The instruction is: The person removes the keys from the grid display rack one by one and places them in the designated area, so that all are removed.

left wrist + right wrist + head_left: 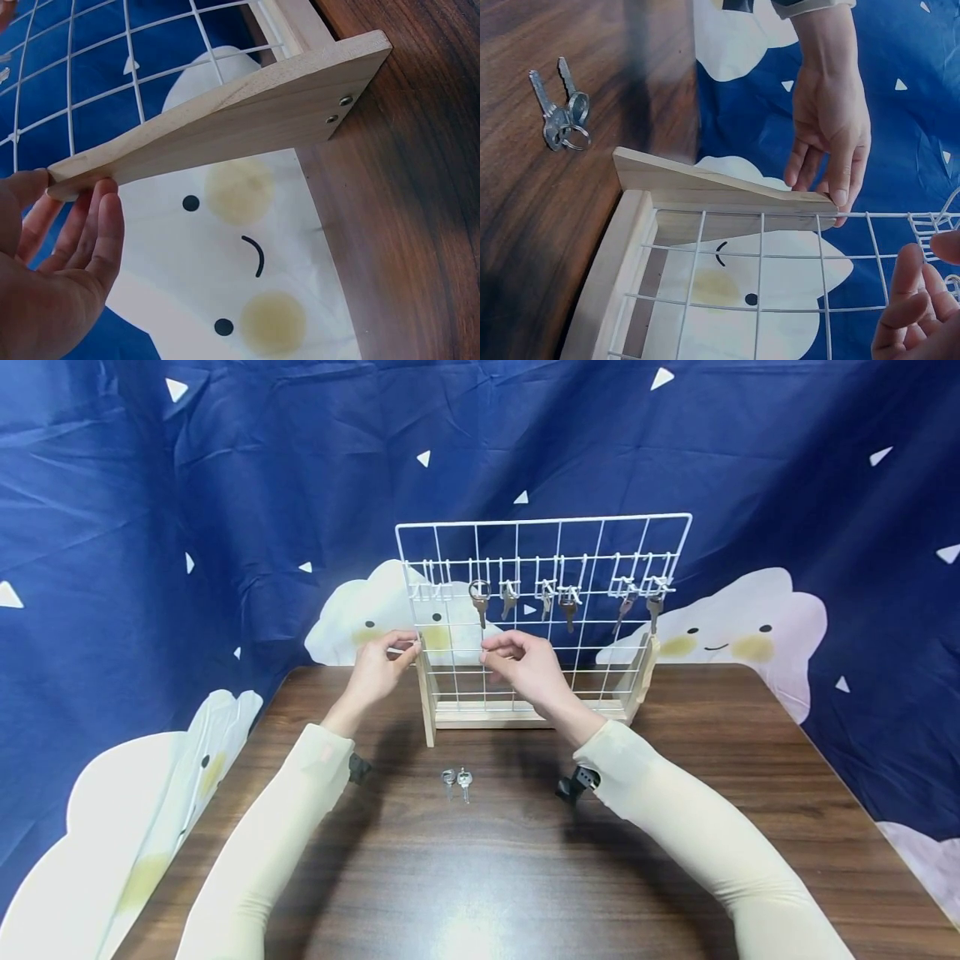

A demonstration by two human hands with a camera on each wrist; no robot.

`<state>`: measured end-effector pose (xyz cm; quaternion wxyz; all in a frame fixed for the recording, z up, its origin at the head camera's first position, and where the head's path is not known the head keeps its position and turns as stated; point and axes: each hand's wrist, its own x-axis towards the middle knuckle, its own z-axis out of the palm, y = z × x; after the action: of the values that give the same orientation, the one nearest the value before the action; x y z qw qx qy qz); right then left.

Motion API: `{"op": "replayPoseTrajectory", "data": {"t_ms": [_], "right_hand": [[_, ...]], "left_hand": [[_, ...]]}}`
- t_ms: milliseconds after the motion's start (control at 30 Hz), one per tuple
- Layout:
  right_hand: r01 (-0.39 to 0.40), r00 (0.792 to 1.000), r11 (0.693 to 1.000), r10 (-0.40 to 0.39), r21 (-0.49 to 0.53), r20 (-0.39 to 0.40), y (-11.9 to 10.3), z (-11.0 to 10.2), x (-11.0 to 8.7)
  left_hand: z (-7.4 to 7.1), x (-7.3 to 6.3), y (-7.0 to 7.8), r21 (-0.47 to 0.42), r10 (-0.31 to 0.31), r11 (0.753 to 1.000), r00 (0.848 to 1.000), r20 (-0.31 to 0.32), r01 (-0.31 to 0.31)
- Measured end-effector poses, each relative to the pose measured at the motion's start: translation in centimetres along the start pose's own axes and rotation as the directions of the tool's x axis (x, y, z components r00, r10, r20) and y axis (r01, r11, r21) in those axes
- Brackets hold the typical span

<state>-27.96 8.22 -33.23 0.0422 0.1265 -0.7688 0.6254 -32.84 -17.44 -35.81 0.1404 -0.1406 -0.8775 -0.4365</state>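
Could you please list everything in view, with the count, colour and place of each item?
Wire grid: 1, white, upright in the stand
Wooden stand: 1, pale wood, on the table
Wire hooks: several, white, across the grid's upper part
Hanging keys: at least six, metallic, on the hooks
Loose keys: 2, silver, on the table in front of the stand
Table: 1, dark brown, under the stand
Backdrop: 1, blue with white triangles and clouds, behind the table
Wrist devices: 2, black, one at each wrist
Sleeves: 2, cream, on both arms
Hands: 2, bare; left hand pinching the stand's left side, right hand before the grid
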Motion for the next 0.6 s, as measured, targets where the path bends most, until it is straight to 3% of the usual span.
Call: {"op": "replayPoseTrajectory", "data": {"t_ms": [600], "right_hand": [[0.063,0.994,0.997,-0.066,-0.037,-0.089,-1.0,-0.3,1.2]], "left_hand": [[0.0,0.0,0.0,0.000,-0.004,1.000,1.000,0.001,0.004]]}}
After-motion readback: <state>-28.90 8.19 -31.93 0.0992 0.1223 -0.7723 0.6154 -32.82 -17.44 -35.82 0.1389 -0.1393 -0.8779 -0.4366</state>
